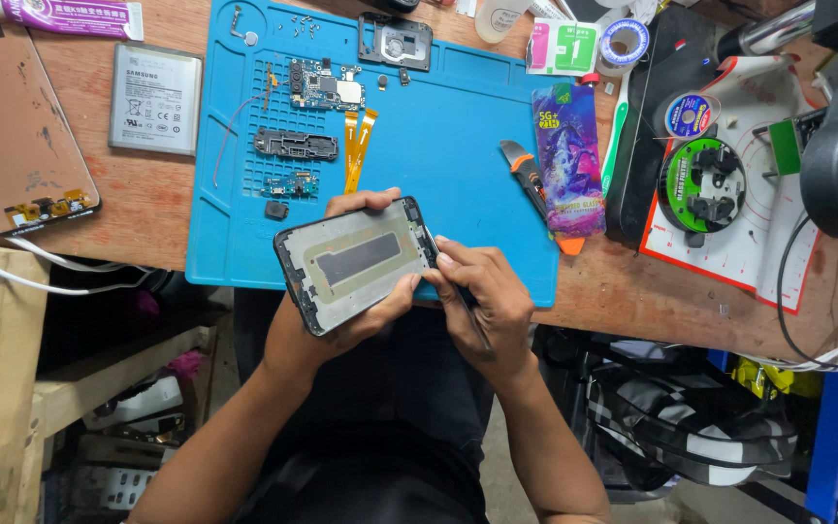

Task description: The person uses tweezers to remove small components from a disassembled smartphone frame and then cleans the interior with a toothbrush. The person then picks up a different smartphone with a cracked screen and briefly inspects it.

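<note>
blue silicone repair mat (458,165) covers the middle of a worn wooden bench (147,209), and both hands work just at its near edge. the left hand (341,315) cradles an opened phone frame (356,262) from below, thumb and fingers wrapped around its edges, so it is closed on the frame and holds it tilted above the mat's front edge and the person's lap. the frame's inside faces up, showing a pale metal plate with a dark rectangular patch in the centre. the right hand (487,301) is bunched at the frame's right edge, fingertips pressed against its corner; a thin dark tool seems to run under the palm, but i cannot tell for certain what it pinches.

on the mat beyond lie a small circuit board (325,85), two orange flex cables (356,146), a black speaker module (295,145), a small charging board (291,185) and a camera bezel piece (395,42). a utility knife (528,175) with an orange and grey handle rests near the mat's right side, beside a purple screen protector packet (567,160). off the mat to the left sit a grey phone battery (155,99) and a detached display panel (14,126). a green solder wire spool (700,184) stands on the right.
</note>
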